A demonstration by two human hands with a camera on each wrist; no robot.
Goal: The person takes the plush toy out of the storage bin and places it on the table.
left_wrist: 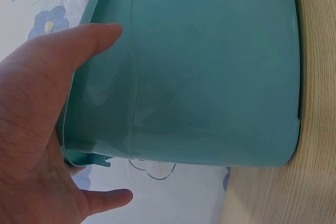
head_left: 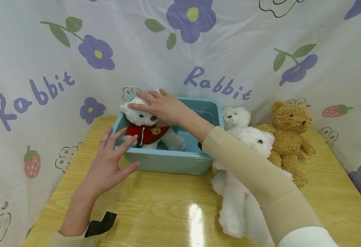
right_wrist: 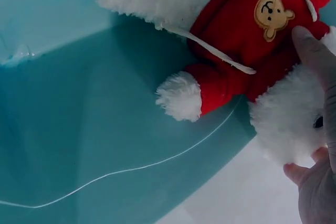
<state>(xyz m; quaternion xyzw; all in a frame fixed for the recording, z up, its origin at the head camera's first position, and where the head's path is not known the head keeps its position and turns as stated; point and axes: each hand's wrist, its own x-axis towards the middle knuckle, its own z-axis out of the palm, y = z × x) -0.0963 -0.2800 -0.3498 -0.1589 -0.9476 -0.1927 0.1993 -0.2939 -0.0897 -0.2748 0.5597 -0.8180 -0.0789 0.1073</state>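
A white teddy bear (head_left: 140, 118) in a red hooded top (right_wrist: 236, 40) sits in the left part of a blue-green plastic bin (head_left: 168, 163). My right hand (head_left: 165, 108) grips the bear's head from above. Its thumb (right_wrist: 312, 51) lies against the red top below the face, while other fingertips show on the far side of the head. At the bin's front left corner is my left hand (head_left: 109, 166), fingers spread and nothing held. In the left wrist view, its thumb and fingers stand around the bin's rim (left_wrist: 65, 114).
Right of the bin, a large white plush bear (head_left: 233, 202) lies on the wooden table (head_left: 155, 206), partly hidden by my right sleeve. Another white plush (head_left: 237, 116) and a brown teddy bear (head_left: 288, 137) are behind it. A printed cloth (head_left: 131, 58) hangs behind the table.
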